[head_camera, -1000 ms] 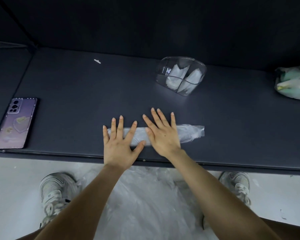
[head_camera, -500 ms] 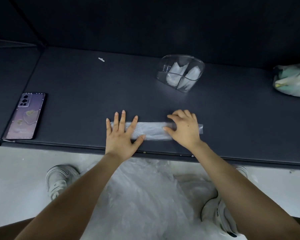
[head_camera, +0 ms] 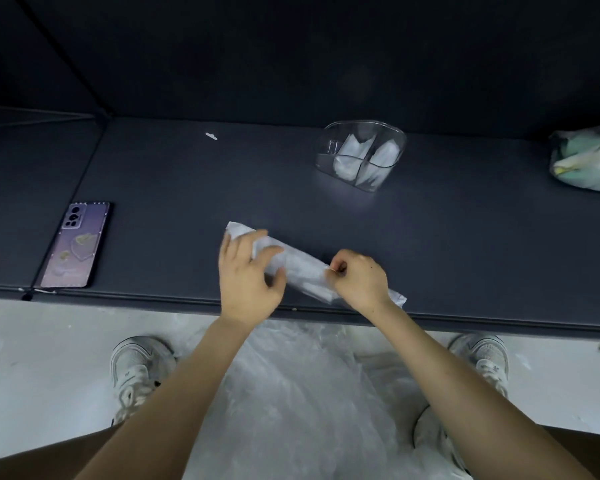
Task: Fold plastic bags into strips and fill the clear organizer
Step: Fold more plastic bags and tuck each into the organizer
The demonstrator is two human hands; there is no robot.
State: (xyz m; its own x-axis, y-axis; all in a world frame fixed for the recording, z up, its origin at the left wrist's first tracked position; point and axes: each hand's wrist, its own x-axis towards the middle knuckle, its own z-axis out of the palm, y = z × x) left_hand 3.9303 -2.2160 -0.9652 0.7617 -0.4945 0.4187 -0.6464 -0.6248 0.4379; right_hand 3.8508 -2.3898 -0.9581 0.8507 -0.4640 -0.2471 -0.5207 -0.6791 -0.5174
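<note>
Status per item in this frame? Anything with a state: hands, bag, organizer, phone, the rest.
folded strip: folded long, slanted, held by both hands
left hand: grips the strip's left part
right hand: pinches the strip near its right end
clear organizer: upright, folded bags in two compartments
phone: flat, face down
printed bag: crumpled, far right, untouched
loose plastic: crumpled heap, untouched

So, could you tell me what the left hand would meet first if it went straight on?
The left hand grips the bag strip; beyond lies bare tabletop, then probably the clear organizer.
</note>
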